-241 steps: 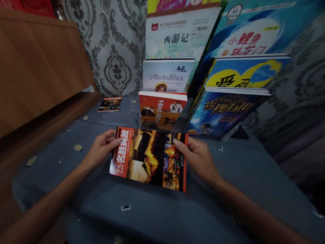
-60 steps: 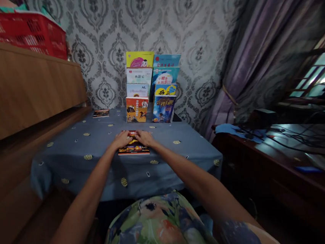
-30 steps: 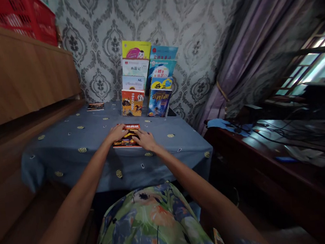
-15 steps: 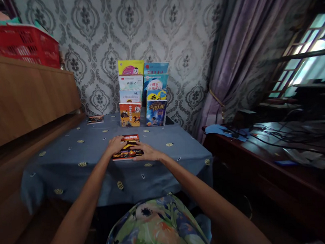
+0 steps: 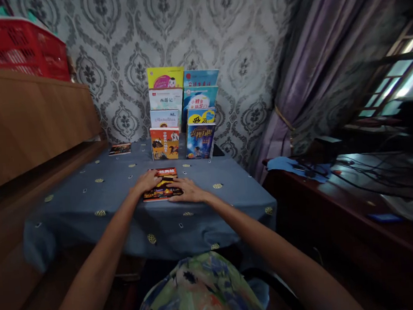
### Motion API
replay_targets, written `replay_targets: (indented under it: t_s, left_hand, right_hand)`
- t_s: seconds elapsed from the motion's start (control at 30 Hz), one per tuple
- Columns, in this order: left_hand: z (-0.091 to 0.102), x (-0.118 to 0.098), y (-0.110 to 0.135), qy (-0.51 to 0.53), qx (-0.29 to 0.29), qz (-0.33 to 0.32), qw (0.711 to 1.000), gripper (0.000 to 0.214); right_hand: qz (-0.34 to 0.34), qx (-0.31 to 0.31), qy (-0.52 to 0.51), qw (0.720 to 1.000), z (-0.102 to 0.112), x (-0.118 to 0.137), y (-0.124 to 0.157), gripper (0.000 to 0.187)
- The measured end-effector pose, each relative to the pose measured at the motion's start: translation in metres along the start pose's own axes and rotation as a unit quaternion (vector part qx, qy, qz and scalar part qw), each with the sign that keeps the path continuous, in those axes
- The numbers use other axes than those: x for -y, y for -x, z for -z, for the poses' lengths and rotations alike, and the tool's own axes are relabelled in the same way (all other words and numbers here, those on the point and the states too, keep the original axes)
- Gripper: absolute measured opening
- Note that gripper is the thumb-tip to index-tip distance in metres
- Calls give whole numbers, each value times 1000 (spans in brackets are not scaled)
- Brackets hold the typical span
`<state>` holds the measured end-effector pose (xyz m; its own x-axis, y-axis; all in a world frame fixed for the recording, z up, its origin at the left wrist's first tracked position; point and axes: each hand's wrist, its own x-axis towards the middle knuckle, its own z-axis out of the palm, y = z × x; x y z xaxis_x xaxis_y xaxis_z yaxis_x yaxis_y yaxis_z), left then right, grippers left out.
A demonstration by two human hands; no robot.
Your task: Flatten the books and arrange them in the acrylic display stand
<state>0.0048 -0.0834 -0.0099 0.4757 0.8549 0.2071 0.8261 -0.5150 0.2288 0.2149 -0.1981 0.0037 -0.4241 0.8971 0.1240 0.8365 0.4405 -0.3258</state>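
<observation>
A paperback book [image 5: 155,195] with a dark, red and orange cover lies flat near the front of the table, its top end turned away from me. My left hand [image 5: 148,181] rests over its left edge with the fingers stretched onto the cover. From the right, my right hand [image 5: 188,191] lies on the book's right side, thumb and fingers spread apart. Both hands touch the book, and part of its cover is hidden under them.
Two columns of upright books stand behind, with an orange book [image 5: 165,144] and a blue book [image 5: 200,142] in front. Another dark book [image 5: 120,149] lies at the back left. A wooden cabinet [image 5: 36,127] borders the left; a cable-strewn desk [image 5: 355,184] is at right.
The camera view has shifted slightly, so the standing books appear a little higher and larger. Both hands stay on the book, in nearly the same pose.
</observation>
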Motion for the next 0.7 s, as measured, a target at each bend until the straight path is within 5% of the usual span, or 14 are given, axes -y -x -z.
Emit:
replay_targets:
  t_s: [0.27, 0.5, 0.7]
  left_hand:
    - [6, 0, -22, -28, 6, -4, 1000, 43]
    - [9, -3, -29, -64, 4, -33, 997, 33]
    - [3, -7, -36, -81, 3, -66, 995, 33]
  right_hand:
    - [26, 7, 7, 1000, 14, -25, -28, 70]
    - [99, 47, -69, 992, 30, -41, -81, 41]
    - [47, 14, -26, 998, 13, -52, -104, 61]
